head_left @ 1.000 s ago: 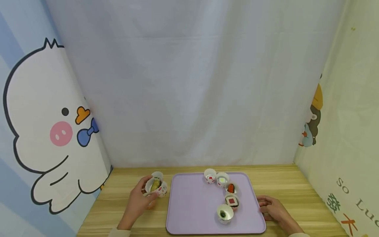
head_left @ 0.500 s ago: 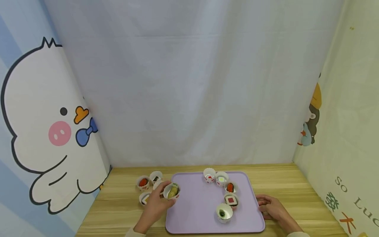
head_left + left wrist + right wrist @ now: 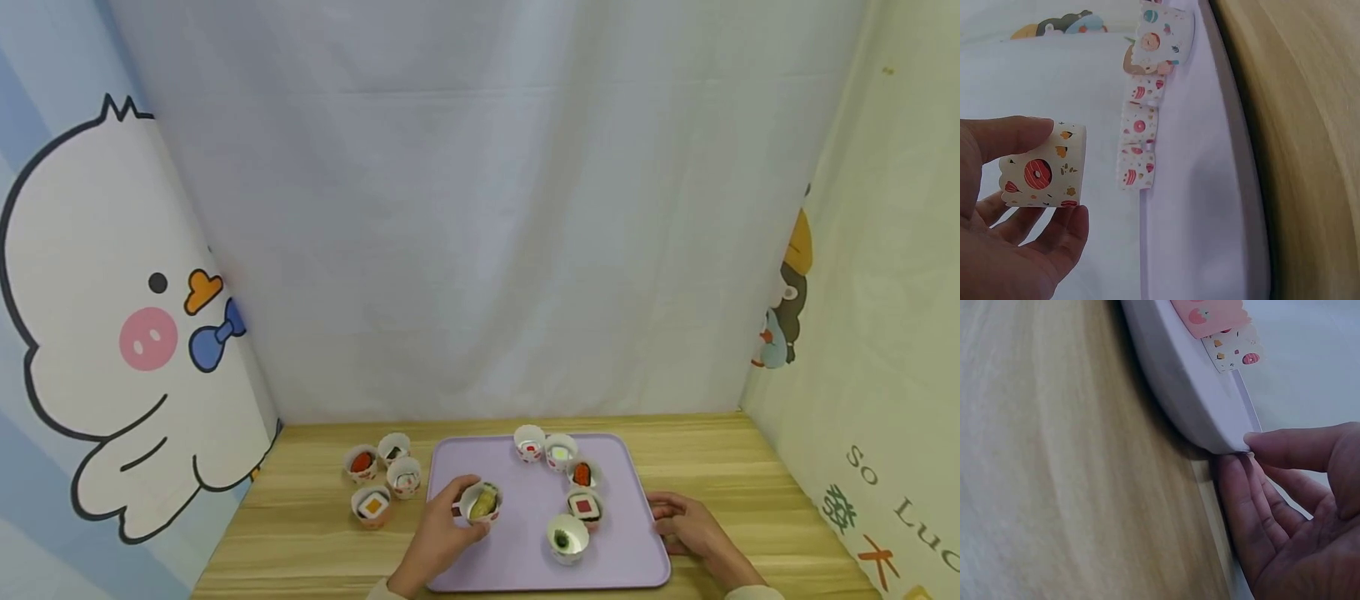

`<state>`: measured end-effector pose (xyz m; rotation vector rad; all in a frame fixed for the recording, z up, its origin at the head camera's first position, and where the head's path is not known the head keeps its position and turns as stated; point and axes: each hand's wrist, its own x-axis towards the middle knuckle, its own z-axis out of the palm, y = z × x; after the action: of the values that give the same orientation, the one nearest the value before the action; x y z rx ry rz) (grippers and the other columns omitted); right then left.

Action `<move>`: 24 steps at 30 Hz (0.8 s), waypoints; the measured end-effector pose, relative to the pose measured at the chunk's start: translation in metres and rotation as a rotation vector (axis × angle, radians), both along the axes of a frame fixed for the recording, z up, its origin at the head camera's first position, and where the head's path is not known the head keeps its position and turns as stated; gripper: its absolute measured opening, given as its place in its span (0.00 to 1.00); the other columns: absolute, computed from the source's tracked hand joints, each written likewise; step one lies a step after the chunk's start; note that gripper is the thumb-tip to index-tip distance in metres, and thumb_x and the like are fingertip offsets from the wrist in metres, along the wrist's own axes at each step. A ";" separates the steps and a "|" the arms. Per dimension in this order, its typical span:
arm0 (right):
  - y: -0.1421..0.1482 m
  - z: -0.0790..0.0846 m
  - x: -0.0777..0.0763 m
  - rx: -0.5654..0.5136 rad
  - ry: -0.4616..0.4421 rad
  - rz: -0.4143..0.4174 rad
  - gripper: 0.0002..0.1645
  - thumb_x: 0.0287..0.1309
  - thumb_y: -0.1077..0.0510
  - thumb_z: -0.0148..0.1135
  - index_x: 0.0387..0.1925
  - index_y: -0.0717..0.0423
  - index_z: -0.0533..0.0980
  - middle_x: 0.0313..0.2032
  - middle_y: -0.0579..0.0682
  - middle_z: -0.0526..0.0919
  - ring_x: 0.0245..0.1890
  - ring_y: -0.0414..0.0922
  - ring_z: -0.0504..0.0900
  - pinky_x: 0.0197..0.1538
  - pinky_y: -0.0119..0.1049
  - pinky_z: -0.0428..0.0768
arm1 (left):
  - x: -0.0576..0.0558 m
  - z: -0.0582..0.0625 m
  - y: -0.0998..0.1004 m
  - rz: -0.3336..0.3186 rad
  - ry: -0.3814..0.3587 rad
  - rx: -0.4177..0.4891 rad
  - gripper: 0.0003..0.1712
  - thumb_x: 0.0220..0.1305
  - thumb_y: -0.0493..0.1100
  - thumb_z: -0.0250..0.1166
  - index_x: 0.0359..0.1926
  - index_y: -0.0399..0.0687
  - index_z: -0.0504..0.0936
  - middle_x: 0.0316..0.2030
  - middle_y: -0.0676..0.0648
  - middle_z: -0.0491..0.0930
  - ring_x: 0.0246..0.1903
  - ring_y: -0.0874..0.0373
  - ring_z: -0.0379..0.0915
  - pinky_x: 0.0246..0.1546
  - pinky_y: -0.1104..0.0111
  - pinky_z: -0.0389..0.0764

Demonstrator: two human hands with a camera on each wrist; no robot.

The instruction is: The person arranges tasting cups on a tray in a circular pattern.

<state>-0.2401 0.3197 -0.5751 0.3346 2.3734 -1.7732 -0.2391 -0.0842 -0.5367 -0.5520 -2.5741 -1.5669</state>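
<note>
My left hand grips a small paper cup with a greenish-yellow food piece in it, over the left part of the lilac tray. In the left wrist view, thumb and fingers hold the opposite sides of this cup, which is printed with a red donut. My right hand pinches the tray's right edge; in the right wrist view the thumb is on top of the rim and the fingers are underneath. Several paper cups with sushi-like pieces stand in a curved row on the tray's right half, the nearest a white cup.
Left of the tray, several more filled cups stand grouped on the wooden table, among them a cup with an orange-centred white piece and a cup with red filling. A pale curtain hangs behind the table.
My left hand has carried the cup with the greenish-yellow piece rightward, from the group on the table to over the tray. My right hand has stayed at the tray's edge.
</note>
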 end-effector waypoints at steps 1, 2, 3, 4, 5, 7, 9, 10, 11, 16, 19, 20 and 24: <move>0.000 0.000 0.000 -0.002 0.000 0.001 0.35 0.49 0.73 0.62 0.63 0.70 0.68 0.35 0.48 0.80 0.33 0.44 0.80 0.32 0.42 0.84 | 0.001 -0.001 0.003 -0.003 -0.002 -0.005 0.34 0.48 0.37 0.74 0.59 0.45 0.76 0.51 0.45 0.81 0.50 0.48 0.76 0.43 0.69 0.78; 0.000 0.000 0.000 -0.001 0.004 0.003 0.35 0.49 0.73 0.61 0.63 0.70 0.68 0.36 0.48 0.81 0.33 0.44 0.80 0.32 0.42 0.84 | 0.001 -0.003 0.007 -0.005 -0.005 -0.008 0.34 0.48 0.37 0.74 0.59 0.45 0.76 0.51 0.45 0.82 0.50 0.49 0.76 0.43 0.69 0.78; 0.000 -0.001 0.000 -0.002 0.005 0.004 0.35 0.49 0.73 0.61 0.63 0.70 0.68 0.36 0.48 0.81 0.33 0.44 0.80 0.32 0.42 0.84 | 0.002 -0.004 0.010 -0.007 -0.008 -0.010 0.34 0.48 0.37 0.74 0.58 0.45 0.76 0.51 0.46 0.82 0.50 0.49 0.76 0.43 0.69 0.78; 0.001 -0.001 0.000 -0.003 0.008 0.008 0.35 0.49 0.73 0.61 0.63 0.70 0.68 0.36 0.48 0.81 0.33 0.44 0.80 0.32 0.42 0.84 | 0.002 -0.005 0.013 -0.010 -0.012 -0.013 0.34 0.47 0.37 0.74 0.58 0.45 0.76 0.51 0.45 0.82 0.50 0.49 0.76 0.43 0.69 0.78; 0.001 -0.001 0.000 -0.005 0.010 0.015 0.35 0.49 0.73 0.61 0.63 0.70 0.67 0.36 0.48 0.80 0.34 0.44 0.81 0.33 0.41 0.84 | 0.003 -0.007 0.015 -0.014 -0.021 -0.014 0.34 0.47 0.37 0.74 0.58 0.45 0.76 0.51 0.45 0.82 0.50 0.49 0.76 0.43 0.69 0.78; 0.002 -0.001 0.000 -0.008 0.014 0.026 0.36 0.49 0.73 0.61 0.63 0.71 0.67 0.35 0.47 0.80 0.34 0.44 0.81 0.33 0.41 0.84 | 0.003 -0.010 0.020 -0.024 -0.035 -0.015 0.34 0.46 0.36 0.74 0.58 0.44 0.76 0.51 0.45 0.82 0.50 0.49 0.76 0.43 0.69 0.78; 0.003 -0.002 0.000 -0.013 0.017 0.036 0.36 0.49 0.72 0.61 0.63 0.71 0.66 0.35 0.47 0.80 0.34 0.44 0.81 0.33 0.41 0.84 | 0.004 -0.014 0.025 -0.033 -0.050 -0.014 0.35 0.46 0.35 0.74 0.58 0.42 0.76 0.51 0.44 0.81 0.50 0.48 0.76 0.42 0.70 0.78; 0.003 -0.002 0.000 -0.015 0.018 0.042 0.36 0.49 0.72 0.61 0.63 0.72 0.66 0.35 0.47 0.80 0.34 0.44 0.81 0.33 0.41 0.84 | 0.004 -0.016 0.027 -0.033 -0.056 -0.015 0.35 0.46 0.35 0.74 0.58 0.41 0.76 0.51 0.44 0.81 0.50 0.48 0.76 0.41 0.70 0.78; 0.003 -0.002 0.000 -0.016 0.019 0.044 0.36 0.49 0.72 0.61 0.63 0.72 0.66 0.35 0.47 0.80 0.34 0.43 0.81 0.33 0.41 0.84 | 0.004 -0.018 0.029 -0.035 -0.063 -0.016 0.35 0.45 0.35 0.74 0.58 0.40 0.76 0.51 0.44 0.81 0.50 0.48 0.76 0.41 0.70 0.78; 0.002 0.000 0.001 -0.015 0.014 0.042 0.36 0.49 0.72 0.62 0.63 0.72 0.66 0.35 0.47 0.81 0.33 0.43 0.81 0.32 0.41 0.84 | 0.002 -0.029 0.039 -0.023 -0.082 -0.017 0.35 0.44 0.34 0.76 0.57 0.38 0.76 0.49 0.45 0.82 0.49 0.50 0.76 0.40 0.71 0.77; 0.002 0.001 0.001 -0.017 0.014 0.042 0.36 0.49 0.72 0.62 0.63 0.72 0.66 0.35 0.47 0.81 0.33 0.43 0.81 0.32 0.41 0.84 | 0.002 -0.035 0.044 -0.016 -0.085 -0.016 0.34 0.43 0.33 0.76 0.55 0.39 0.77 0.48 0.45 0.82 0.48 0.50 0.77 0.39 0.71 0.76; 0.002 0.000 0.001 -0.018 0.013 0.042 0.36 0.49 0.72 0.62 0.63 0.72 0.66 0.35 0.47 0.81 0.33 0.43 0.81 0.32 0.41 0.84 | 0.002 -0.037 0.046 -0.013 -0.084 -0.021 0.34 0.43 0.33 0.77 0.55 0.40 0.77 0.48 0.46 0.82 0.48 0.51 0.77 0.39 0.72 0.76; 0.003 -0.001 0.001 -0.026 0.020 0.053 0.36 0.48 0.72 0.63 0.63 0.72 0.66 0.34 0.46 0.80 0.32 0.43 0.80 0.31 0.40 0.84 | 0.003 -0.042 0.051 -0.008 -0.073 -0.051 0.34 0.42 0.33 0.77 0.55 0.41 0.77 0.48 0.45 0.82 0.47 0.52 0.77 0.39 0.71 0.76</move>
<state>-0.2392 0.3229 -0.5758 0.2500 2.3472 -1.7907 -0.2363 -0.0327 -0.5788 -0.5203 -2.6753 -1.5558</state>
